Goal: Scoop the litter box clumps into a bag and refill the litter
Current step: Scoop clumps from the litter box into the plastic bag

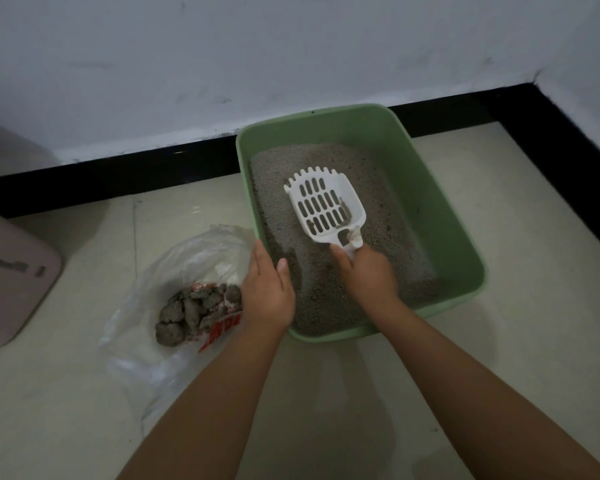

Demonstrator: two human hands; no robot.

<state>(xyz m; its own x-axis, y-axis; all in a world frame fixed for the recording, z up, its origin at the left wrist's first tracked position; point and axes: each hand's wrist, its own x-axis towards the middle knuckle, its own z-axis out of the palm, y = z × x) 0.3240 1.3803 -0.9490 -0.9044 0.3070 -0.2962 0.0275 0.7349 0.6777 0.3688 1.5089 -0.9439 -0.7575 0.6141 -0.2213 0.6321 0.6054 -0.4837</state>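
Fingers of right hand (369,275) clenched round scoop (326,206) handle, scoop empty over litter; left hand (267,289) gripping box (440,202) rim. Clumps (191,311) already in bag (174,271). Best: dig shallow, sift slowly, keep level.

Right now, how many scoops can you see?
1: a white scoop over the litter in the green box, held by the right hand.
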